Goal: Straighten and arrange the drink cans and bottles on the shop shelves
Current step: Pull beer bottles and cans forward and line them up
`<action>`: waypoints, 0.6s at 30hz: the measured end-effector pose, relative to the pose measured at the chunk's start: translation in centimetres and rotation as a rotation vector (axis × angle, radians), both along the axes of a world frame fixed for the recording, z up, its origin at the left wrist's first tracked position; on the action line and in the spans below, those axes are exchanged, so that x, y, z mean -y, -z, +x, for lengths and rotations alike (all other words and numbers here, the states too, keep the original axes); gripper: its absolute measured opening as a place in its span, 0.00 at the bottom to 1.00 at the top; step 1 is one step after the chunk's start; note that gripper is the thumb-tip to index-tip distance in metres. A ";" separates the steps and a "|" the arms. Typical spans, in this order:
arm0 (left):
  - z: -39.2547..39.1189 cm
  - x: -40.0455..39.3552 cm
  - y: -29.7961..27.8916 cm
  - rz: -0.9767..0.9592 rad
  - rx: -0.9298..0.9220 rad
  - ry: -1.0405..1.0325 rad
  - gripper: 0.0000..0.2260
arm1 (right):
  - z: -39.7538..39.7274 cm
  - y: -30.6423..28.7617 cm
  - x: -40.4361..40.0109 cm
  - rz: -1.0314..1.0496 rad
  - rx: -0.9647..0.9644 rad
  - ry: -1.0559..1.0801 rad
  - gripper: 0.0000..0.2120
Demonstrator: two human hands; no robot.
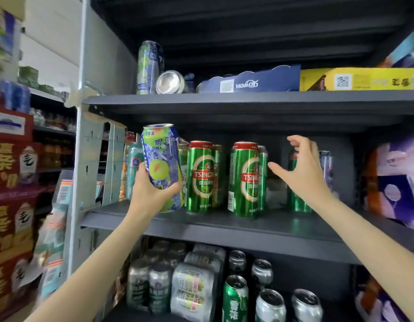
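Observation:
My left hand (150, 189) grips a blue and lime-green can (163, 163) by its lower half, tilted and lifted just off the middle shelf (224, 225). Two green Tsingtao cans (202, 176) (246, 178) stand upright at the shelf front, more cans behind them. My right hand (301, 168) is open with fingers spread in front of a third green can (294, 201), mostly hidden behind it. On the top shelf (224, 98) a matching blue and green can (148, 67) stands upright, and a silver can (170, 82) lies on its side.
A blue carton (252, 81) and a yellow box (364, 79) lie on the top shelf. Purple and orange cartons (394, 182) fill the middle shelf's right end. Shrink-wrapped packs (194, 289) and loose cans (270, 305) crowd the bottom shelf. Red cartons (8, 173) stack at left.

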State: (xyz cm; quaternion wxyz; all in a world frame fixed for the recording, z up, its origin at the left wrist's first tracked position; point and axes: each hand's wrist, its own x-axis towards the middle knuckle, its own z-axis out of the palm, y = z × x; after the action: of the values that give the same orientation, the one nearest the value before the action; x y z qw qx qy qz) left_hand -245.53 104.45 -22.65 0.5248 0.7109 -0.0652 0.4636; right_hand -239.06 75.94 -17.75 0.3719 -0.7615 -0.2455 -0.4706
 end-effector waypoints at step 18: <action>3.3 14.9 1.8 -0.022 0.023 0.420 0.28 | -0.1 5.4 8.4 -0.129 -0.465 -0.237 0.28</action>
State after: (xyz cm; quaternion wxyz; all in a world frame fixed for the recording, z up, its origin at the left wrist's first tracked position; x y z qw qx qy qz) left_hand -242.20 89.52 -24.49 0.6168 0.6707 -0.2131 0.3527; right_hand -239.19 67.49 -23.17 0.4216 -0.8373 -0.2705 -0.2193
